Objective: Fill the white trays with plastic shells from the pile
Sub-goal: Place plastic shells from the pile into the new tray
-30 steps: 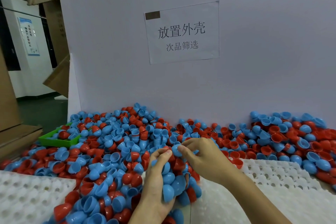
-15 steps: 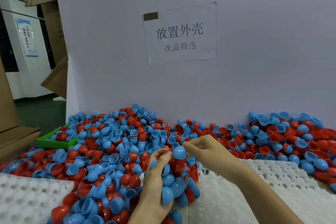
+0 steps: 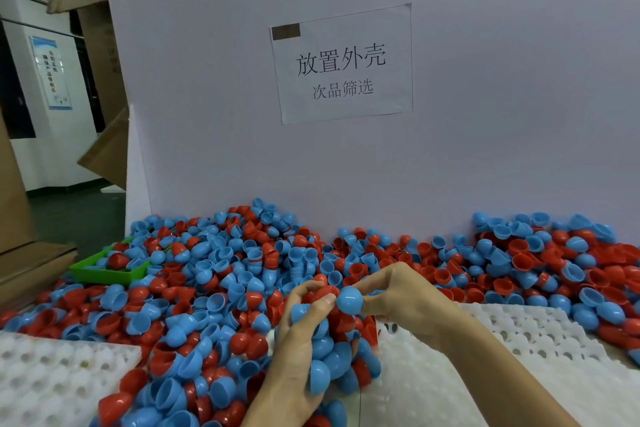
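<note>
- My left hand (image 3: 304, 340) is curled round a heaped handful of blue and red shells (image 3: 332, 354); the load looks overfull, so I judge any tilt could spill several onto the pile (image 3: 207, 288).
- My right hand (image 3: 398, 298) pinches one blue shell (image 3: 349, 300) at thumb and fingertips, just beside the left thumb. Smooth dome, light pinch: it could squirt loose.
- The right tray (image 3: 519, 340) lies under my right wrist, its sockets bare (none filled that I can see); a shell set down crooked may roll off.
- The left tray (image 3: 52, 374) sits well apart, loose shells touching its edge and liable to creep into its sockets.
</note>
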{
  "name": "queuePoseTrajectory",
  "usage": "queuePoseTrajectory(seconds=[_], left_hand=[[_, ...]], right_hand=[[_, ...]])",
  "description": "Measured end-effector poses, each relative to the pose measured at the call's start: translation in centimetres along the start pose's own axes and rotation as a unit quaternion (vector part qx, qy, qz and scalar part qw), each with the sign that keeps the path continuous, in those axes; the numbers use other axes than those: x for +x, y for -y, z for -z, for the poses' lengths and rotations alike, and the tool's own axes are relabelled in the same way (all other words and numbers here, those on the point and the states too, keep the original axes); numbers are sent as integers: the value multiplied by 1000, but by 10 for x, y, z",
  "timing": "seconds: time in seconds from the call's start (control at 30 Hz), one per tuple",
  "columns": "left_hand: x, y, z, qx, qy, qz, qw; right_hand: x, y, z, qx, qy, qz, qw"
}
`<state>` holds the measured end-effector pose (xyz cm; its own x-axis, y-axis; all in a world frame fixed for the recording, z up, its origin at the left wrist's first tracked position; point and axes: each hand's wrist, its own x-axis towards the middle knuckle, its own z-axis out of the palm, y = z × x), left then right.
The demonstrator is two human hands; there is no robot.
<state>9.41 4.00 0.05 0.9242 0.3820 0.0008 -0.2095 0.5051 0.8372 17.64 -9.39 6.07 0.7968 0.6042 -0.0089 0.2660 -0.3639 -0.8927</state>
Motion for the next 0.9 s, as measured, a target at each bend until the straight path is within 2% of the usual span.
queuePoseTrajectory(seconds=[0.37, 0.47, 0.53, 0.7, 0.9], left_hand=[[6, -2, -4, -24, 8, -1, 1000], [7, -4, 5, -41, 23, -17, 999], [5, -2, 1, -63, -10, 11, 998], [1, 0, 2, -92, -15, 11, 996], [7, -8, -8, -67, -56, 9, 996]], right_hand=[[6, -8, 2, 52, -9, -14, 999], [9, -11, 5, -12, -50, -3, 999], [11, -13, 5, -72, -70, 14, 995], [13, -17, -2, -143, -43, 104, 983], [17, -22, -3, -84, -19, 81, 993]])
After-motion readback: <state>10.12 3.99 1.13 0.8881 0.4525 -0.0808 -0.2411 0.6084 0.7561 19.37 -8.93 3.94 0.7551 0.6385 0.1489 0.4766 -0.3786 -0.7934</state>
